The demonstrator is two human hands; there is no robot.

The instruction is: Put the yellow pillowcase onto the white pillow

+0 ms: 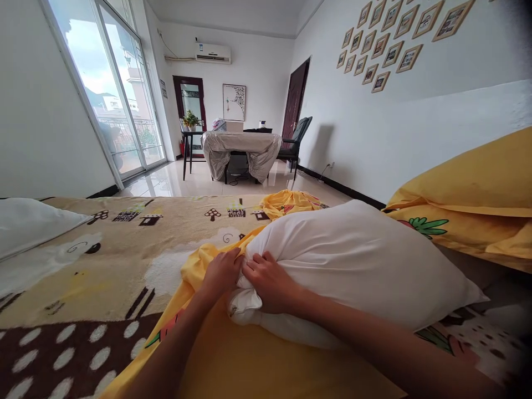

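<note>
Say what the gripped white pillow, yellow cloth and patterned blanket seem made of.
White pillow: smooth, matte fabric, perhaps cotton or polyester; it creases softly where gathered. Filling hidden.
Yellow cloth: thin, matte printed fabric, possibly cotton; it bunches into loose folds.
Patterned blanket: plush, fleece-like, probably synthetic; its print edges look fuzzy.

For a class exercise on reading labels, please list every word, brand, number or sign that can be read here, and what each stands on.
No text can be read.
White wall-mounted air conditioner: blue-and-white label and small dark marking, too small to read.
Small grey rectangular wall panel: too blurred to read.
White fabric pillow and yellow plant-printed cloth: no lettering visible.
</note>
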